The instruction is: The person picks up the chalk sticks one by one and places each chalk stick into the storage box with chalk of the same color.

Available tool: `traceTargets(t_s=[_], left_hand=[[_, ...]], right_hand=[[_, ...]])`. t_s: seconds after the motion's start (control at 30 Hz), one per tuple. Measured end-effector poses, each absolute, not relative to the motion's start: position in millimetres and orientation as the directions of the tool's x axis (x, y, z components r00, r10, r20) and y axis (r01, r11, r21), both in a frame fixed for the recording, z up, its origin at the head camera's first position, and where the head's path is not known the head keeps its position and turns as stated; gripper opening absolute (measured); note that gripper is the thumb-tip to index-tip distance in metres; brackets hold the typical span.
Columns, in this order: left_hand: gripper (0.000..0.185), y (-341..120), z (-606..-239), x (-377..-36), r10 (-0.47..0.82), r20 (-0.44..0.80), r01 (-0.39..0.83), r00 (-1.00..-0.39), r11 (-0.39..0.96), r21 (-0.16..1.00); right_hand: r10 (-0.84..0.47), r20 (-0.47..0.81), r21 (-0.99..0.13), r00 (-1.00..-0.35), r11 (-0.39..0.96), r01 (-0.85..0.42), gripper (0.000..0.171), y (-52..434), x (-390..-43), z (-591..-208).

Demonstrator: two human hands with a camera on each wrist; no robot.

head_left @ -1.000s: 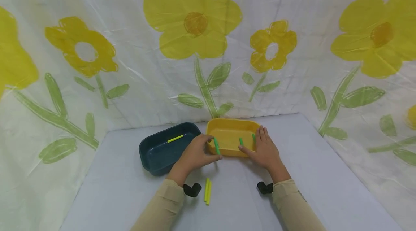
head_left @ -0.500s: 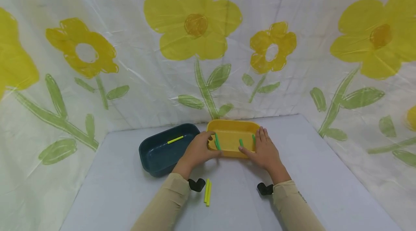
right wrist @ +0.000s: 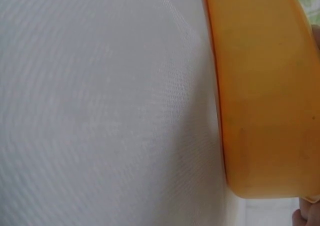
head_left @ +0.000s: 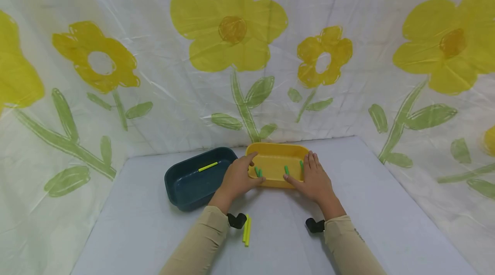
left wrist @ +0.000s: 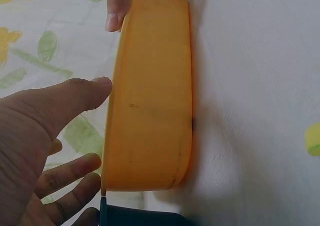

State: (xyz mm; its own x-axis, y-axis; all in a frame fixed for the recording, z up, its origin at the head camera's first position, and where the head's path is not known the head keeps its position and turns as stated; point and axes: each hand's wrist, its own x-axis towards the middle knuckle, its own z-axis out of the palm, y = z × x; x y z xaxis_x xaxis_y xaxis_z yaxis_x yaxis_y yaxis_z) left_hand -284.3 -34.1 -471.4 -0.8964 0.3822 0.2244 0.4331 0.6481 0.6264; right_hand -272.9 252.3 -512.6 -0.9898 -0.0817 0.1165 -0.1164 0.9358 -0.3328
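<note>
A yellow tray [head_left: 276,149] stands at the back of the table with several short green sticks [head_left: 287,170] in it. My left hand [head_left: 236,177] is over its left end with thumb and fingers spread apart. Just beside the left thumb, two green sticks [head_left: 260,173] show inside the tray. In the left wrist view, the left thumb [left wrist: 82,97] is at the tray's rim and nothing sits between the fingers. My right hand [head_left: 319,182] rests on the tray's right front corner, fingers straight along the end, thumb at the front rim.
A dark teal tray [head_left: 181,200] stands left of the yellow one, holding one yellow stick [head_left: 208,166]. Two yellow sticks [head_left: 247,232] lie side by side on the white table [head_left: 286,240], near the left wrist's black camera [head_left: 237,221]. A flowered curtain [head_left: 162,107] hangs behind.
The left hand has moved slightly forward and right over the yellow tray and let go of a green stick, which is now lower inside it. The right hand has stayed put.
</note>
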Motion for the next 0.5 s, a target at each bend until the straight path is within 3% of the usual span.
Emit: traceTargets(t_s=[0.5], left_hand=[[0.065, -49, -467, -263, 0.439, 0.188, 0.436, -0.879, 0.577, 0.69]], right_hand=[[-0.079, 0.114, -0.331, -0.99, 0.937, -0.113, 0.126, 251, -272, -510]])
